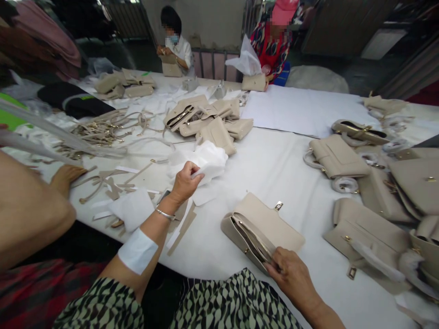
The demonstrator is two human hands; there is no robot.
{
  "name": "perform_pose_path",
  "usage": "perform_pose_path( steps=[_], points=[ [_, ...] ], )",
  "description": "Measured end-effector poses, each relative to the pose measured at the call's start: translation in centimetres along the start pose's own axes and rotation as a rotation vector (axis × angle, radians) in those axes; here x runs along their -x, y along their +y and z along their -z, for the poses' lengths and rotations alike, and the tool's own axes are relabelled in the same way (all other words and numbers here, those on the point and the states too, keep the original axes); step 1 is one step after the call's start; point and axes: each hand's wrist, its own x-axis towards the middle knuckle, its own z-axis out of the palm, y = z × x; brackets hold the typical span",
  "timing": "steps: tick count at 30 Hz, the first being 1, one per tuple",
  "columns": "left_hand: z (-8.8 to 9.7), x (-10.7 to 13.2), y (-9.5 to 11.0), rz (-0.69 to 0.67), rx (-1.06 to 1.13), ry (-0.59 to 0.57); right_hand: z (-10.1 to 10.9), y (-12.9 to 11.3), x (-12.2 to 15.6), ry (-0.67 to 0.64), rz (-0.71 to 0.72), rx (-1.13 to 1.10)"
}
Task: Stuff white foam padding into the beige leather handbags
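Note:
My left hand (187, 182), with a metal bangle at the wrist, is closed in a pinch on a sheet from a pile of thin white paper (213, 160). Closer to me, a beige handbag (259, 214) lies with its flap folded back and a metal clasp (279, 206) at the flap's edge. My right hand (290, 274) is closed on the near right corner of its opening, the fingertips partly hidden inside. A zipper shows along the bag's parted mouth.
Beige handbags (339, 157) crowd the right side, and more bags (216, 121) are heaped beyond the paper. Straps (99, 132) and cut strips (181, 228) lie to the left. A co-worker's arm (30, 201) reaches in at left. Two people (180, 52) handle bags across the table.

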Motion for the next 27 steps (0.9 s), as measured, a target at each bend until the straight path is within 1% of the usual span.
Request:
perform_pose_path(
  steps=[1, 2, 3, 4, 5, 6, 7, 9, 11, 13, 14, 15, 16, 18, 19, 20, 22, 23, 25, 26, 27],
  points=[
    [-0.2, 0.2, 1.0, 0.029, 0.185, 0.037, 0.1, -0.1, -0.2, -0.026, -0.009, -0.023],
    [-0.5, 0.5, 2.1, 0.068, 0.368, 0.049, 0.2, -0.1, -0.4, -0.046, -0.017, -0.054],
    [-1.1, 0.8, 3.1, 0.121, 0.541, 0.03, 0.2, 0.0, -0.5, -0.048, -0.027, -0.09],
    [-1.8, 1.3, 4.1, 0.176, 0.686, -0.015, 0.0, 0.1, -0.7, -0.032, -0.039, -0.126],
    [-2.8, 1.9, 5.2, 0.217, 0.787, -0.075, -0.3, 0.2, -0.9, -0.005, -0.053, -0.158],
    [-3.9, 2.6, 6.4, 0.236, 0.842, -0.135, -0.6, 0.4, -1.0, 0.026, -0.07, -0.183],
    [-5.1, 3.3, 7.6, 0.228, 0.859, -0.185, -1.0, 0.7, -1.1, 0.053, -0.092, -0.2],
    [-7.8, 4.6, 10.0, 0.165, 0.845, -0.206, -1.8, 1.1, -1.2, 0.068, -0.142, -0.22],
    [-10.6, 5.8, 12.0, 0.136, 0.905, -0.215, -2.2, 1.4, -1.4, 0.041, -0.206, -0.289],
    [-12.8, 6.9, 13.2, 0.177, 1.02, -0.24, -2.1, 1.4, -1.3, -0.005, -0.265, -0.51],
    [-13.5, 7.6, 13.5, 0.219, 1.08, -0.259, -1.9, 1.2, -1.2, -0.012, -0.298, -0.68],
    [-14.1, 8.3, 13.5, 0.266, 1.13, -0.279, -1.5, 1.0, -1.0, 0.01, -0.34, -0.877],
    [-14.4, 8.9, 13.3, 0.312, 1.169, -0.305, -1.2, 0.7, -0.9, 0.072, -0.393, -1.08],
    [-14.8, 10.1, 12.3, 0.376, 1.194, -0.36, -0.6, 0.4, -0.9, 0.263, -0.508, -1.429],
    [-15.0, 10.6, 11.6, 0.388, 1.184, -0.395, -0.5, 0.3, -1.0, 0.337, -0.554, -1.552],
    [-15.1, 10.9, 11.0, 0.386, 1.152, -0.428, -0.5, 0.3, -1.1, 0.37, -0.595, -1.636],
    [-15.0, 11.4, 10.3, 0.337, 1.014, -0.471, -0.7, 0.4, -1.3, 0.343, -0.668, -1.689],
    [-14.7, 11.6, 10.3, 0.28, 0.919, -0.48, -0.9, 0.5, -1.4, 0.322, -0.704, -1.68],
    [-13.9, 11.7, 10.8, 0.111, 0.777, -0.52, -1.3, 0.6, -1.5, 0.339, -0.756, -1.656],
    [-13.3, 11.6, 11.2, 0.02, 0.751, -0.569, -1.4, 0.6, -1.6, 0.364, -0.76, -1.653],
    [-12.7, 11.4, 11.7, -0.048, 0.756, -0.645, -1.5, 0.6, -1.6, 0.387, -0.753, -1.655]
  ],
)
